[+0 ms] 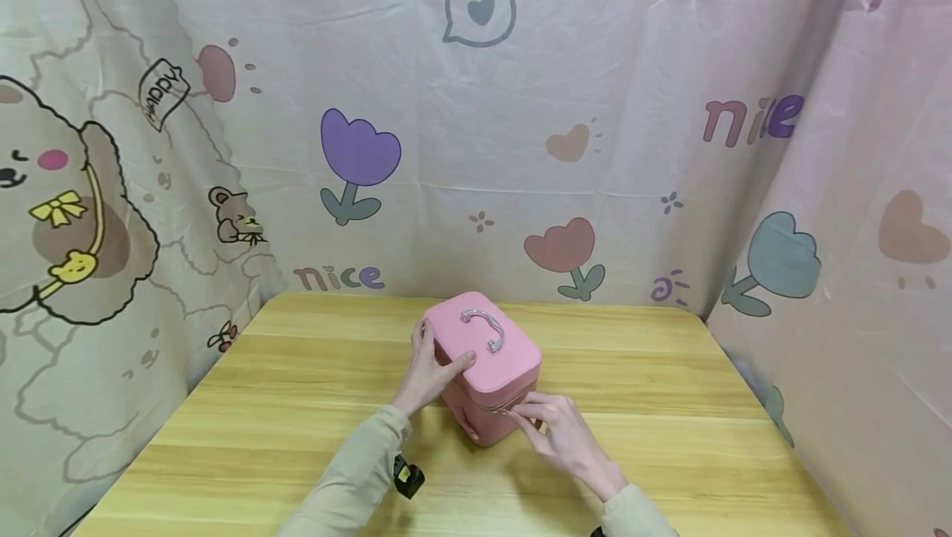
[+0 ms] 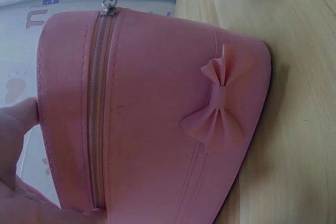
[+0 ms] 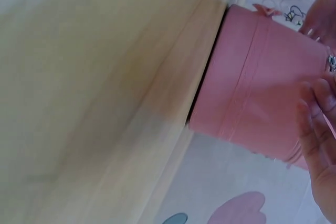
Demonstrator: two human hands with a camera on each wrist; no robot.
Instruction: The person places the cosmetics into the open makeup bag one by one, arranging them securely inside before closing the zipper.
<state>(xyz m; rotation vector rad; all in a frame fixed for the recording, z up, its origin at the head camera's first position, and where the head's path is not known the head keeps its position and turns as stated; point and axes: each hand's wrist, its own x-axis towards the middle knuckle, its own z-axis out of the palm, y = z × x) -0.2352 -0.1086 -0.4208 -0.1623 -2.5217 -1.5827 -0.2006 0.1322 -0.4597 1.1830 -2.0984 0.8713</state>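
Observation:
A pink zip-up cosmetic case (image 1: 487, 355) stands on the wooden table, its silver carry handle (image 1: 487, 329) on top of the lid. My left hand (image 1: 429, 370) grips the lid at its left side, thumb over the top edge and fingers along the side. At the front corner my right hand (image 1: 561, 430) pinches the metal zipper pull. In the left wrist view the zipper (image 2: 98, 108) runs closed along the side below the lid, up to the slider (image 2: 108, 10). A pink bow (image 2: 219, 98) decorates that side. The right wrist view shows another side of the case, with the right fingers (image 3: 312, 135) beside it.
The wooden table (image 1: 297, 405) extends around the case. A patterned cloth (image 1: 476, 107) hangs behind it and on both sides. A black strap with a small device (image 1: 407, 477) sits by the left sleeve.

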